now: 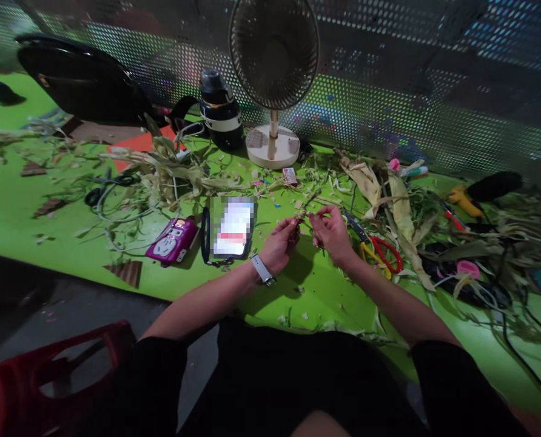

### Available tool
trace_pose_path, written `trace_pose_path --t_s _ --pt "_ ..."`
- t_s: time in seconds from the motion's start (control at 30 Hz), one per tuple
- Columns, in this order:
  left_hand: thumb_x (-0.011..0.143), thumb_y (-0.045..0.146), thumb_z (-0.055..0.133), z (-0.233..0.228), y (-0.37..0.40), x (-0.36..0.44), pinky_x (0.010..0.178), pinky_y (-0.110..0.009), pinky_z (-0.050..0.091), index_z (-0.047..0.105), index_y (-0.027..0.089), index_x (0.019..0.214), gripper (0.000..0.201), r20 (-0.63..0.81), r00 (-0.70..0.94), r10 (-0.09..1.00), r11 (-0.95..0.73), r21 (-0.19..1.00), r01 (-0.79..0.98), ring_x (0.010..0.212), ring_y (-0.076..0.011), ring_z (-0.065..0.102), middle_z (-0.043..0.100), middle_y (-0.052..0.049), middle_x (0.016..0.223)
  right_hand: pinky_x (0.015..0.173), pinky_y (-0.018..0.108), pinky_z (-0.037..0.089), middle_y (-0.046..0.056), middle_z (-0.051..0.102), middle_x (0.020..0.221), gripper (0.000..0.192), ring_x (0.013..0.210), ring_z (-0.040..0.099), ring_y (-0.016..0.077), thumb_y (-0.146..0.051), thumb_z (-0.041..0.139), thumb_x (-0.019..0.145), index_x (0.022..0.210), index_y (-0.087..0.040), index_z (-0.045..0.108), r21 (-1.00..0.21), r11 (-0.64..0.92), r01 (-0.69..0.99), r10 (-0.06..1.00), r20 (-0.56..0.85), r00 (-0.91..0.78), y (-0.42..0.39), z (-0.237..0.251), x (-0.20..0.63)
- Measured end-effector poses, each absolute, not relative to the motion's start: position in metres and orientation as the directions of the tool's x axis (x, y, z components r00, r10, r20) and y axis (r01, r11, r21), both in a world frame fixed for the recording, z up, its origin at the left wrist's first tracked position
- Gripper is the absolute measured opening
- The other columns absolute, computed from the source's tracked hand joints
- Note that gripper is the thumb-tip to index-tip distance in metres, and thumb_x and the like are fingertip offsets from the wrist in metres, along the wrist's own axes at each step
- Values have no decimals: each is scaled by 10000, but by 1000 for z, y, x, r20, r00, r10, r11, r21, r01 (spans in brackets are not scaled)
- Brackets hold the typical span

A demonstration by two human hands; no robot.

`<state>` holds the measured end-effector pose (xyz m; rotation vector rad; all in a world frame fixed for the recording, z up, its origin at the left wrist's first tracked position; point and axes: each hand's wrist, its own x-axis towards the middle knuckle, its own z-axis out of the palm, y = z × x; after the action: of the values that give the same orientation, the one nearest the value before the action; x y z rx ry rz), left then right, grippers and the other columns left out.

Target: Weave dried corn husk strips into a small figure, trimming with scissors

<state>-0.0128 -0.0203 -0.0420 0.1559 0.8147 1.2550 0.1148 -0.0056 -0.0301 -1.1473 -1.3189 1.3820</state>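
Hands meet just in front of the desk fan (274, 73), whose white round base stands at the back of the green table (6, 212). Left hand (279, 243), with a pale watch (262, 269) on its wrist, is closed around the lower end of a thin twisted strip of dried husk (307, 206); right hand (332, 233) pinches the same strip with fingertips together, close beside the left. The strip itself is small and partly hidden by the fingers, so its exact shape is hard to make out; one end pokes up toward the fan.

To the left of the fan base stands a dark bottle (220, 118), and further left a black bag (79, 79) is cut off in shadow. Loose corn husks (170, 170) spread left of the fan, and more lie in a heap to its right. In front of the fan and left of the hands lies a phone (233, 227) with its screen blurred out, and beside that a purple power strip (173, 240). Right of the hands, red-and-yellow scissors (379, 252) lie partly under husk. Further right, a yellow tool (466, 200) and dark cables are too tangled to tell apart. A red stool (47, 376) is cut off at the lower left corner, well away from the fan.
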Motion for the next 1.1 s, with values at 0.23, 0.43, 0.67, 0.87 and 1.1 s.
trace_pose_path --t_s 0.23,0.43,0.67,0.87,1.1 --pt "685 117 729 -41 -19 -13 596 -158 402 630 150 711 107 -445 51 894 316 545 -776 563 -32 524 619 53 657 498 247 283 -78 446 524 214 475 404 105 -397 625 819 876 -210 540 -803 255 538 954 119 -274 -5 -26 122" --pt "666 133 746 -40 -21 -12 606 -156 413 640 151 726 123 -453 35 891 317 563 -763 593 -39 551 638 44 679 680 305 408 42 590 802 158 758 549 179 -291 528 893 814 -208 637 -626 513 587 853 291 -434 -2 -23 128" --pt "684 175 733 -42 -23 -15 525 -165 362 637 161 727 106 -460 140 877 414 575 -705 527 -42 486 556 51 594 876 376 422 65 594 997 151 997 535 219 -324 543 893 841 -240 657 -540 620 570 782 486 -390 -1 -28 129" --pt "691 217 725 -43 -22 -17 510 -188 343 596 145 690 148 -471 306 827 535 492 -687 517 -55 448 513 36 579 813 369 399 64 626 930 204 914 551 221 -337 476 926 852 -223 628 -556 601 574 798 388 -460 3 -24 132" --pt "704 269 724 -45 -25 -15 513 -201 330 620 147 713 161 -439 400 805 592 538 -600 526 -62 458 530 23 612 681 300 387 56 575 809 195 742 509 178 -295 421 940 801 -204 522 -585 537 608 841 313 -442 4 -18 136"
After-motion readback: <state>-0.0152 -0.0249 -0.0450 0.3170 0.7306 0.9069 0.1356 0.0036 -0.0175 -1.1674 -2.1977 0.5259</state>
